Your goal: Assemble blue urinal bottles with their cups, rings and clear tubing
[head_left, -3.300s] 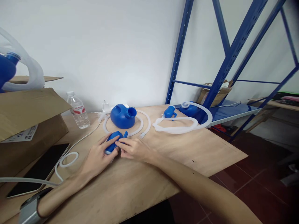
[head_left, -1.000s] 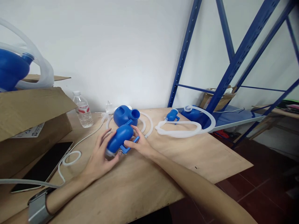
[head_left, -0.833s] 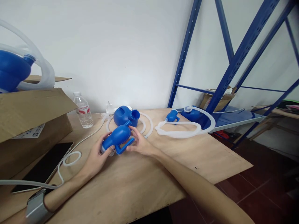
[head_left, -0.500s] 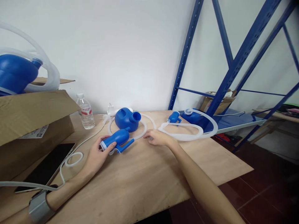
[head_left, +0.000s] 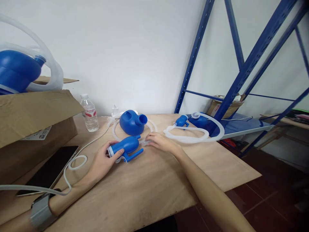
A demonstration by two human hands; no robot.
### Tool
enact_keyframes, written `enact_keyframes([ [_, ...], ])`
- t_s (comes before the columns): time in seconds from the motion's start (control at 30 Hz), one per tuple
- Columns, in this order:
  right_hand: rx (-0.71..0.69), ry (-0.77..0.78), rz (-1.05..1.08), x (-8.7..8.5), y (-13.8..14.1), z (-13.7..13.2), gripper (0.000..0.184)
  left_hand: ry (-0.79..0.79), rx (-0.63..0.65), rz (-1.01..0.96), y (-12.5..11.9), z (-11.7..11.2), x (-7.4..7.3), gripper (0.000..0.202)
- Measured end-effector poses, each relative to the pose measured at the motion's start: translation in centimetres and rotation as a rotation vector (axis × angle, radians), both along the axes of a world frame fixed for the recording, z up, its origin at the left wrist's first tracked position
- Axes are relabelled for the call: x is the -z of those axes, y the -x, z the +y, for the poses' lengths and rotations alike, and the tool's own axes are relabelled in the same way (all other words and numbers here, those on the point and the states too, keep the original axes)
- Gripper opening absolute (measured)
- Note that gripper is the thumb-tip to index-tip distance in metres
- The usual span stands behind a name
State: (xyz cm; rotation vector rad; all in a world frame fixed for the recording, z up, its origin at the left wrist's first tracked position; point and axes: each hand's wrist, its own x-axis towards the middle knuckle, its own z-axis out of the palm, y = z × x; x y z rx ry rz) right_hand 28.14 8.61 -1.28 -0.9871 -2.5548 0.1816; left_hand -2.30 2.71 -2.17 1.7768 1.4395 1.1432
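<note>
My left hand (head_left: 103, 161) is closed around the pale-rimmed end of a blue plastic urinal head (head_left: 126, 145). Its flat blue handle sticks out toward the right. My right hand (head_left: 161, 141) pinches the end of a translucent hose (head_left: 144, 142) close to the urinal head's narrow end; whether they touch I cannot make out. Just behind them a round blue urinal bottle (head_left: 131, 123) stands with its wide mouth turned to the right. Some of the hose loops around behind this bottle.
An open cardboard box (head_left: 36, 112) at left bears another blue bottle (head_left: 18, 69) with hose. Nearby are a water bottle (head_left: 89, 112), a dark tablet (head_left: 50, 169) and a white cable (head_left: 78, 162). A second urinal head (head_left: 181, 120) with coiled hose (head_left: 185, 139) lies beside the blue shelf rack (head_left: 231, 96).
My right hand has lifted the translucent hose end and brought it left, against or close to the urinal head. The left hand has shifted slightly right with the urinal head.
</note>
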Motion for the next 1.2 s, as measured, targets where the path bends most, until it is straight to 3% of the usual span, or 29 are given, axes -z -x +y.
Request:
enact_keyframes([
  [0.13,0.064,-0.061,0.147,-0.2,1.1,-1.0,0.023,0.003,0.006,0.0,-0.1,-0.3,-0.3,0.051],
  [0.33,0.123,0.047,0.093,-0.1,2.5,-2.3,0.019,-0.084,0.041,0.037,0.1,-0.5,-0.6,0.044],
  [0.5,0.196,-0.063,0.128,0.6,2.4,-1.6,0.018,-0.118,0.076,-0.038,0.7,-0.8,-0.3,0.044],
  [0.63,0.25,-0.07,0.086,1.2,2.5,-1.3,0.026,-0.186,0.148,0.017,1.1,-0.9,0.2,0.041],
  [0.8,0.316,-0.04,-0.049,1.5,3.3,-1.6,0.033,-0.347,0.152,0.125,1.0,-1.1,0.3,0.035],
  [1.0,0.366,-0.046,-0.251,0.2,4.0,-2.7,0.039,-0.399,0.193,0.207,0.9,-1.1,0.8,0.033],
  [1.2,0.333,-0.081,-0.448,-1.8,4.9,-3.8,0.027,-0.407,0.204,0.25,1.9,-1.1,1.0,0.035],
])
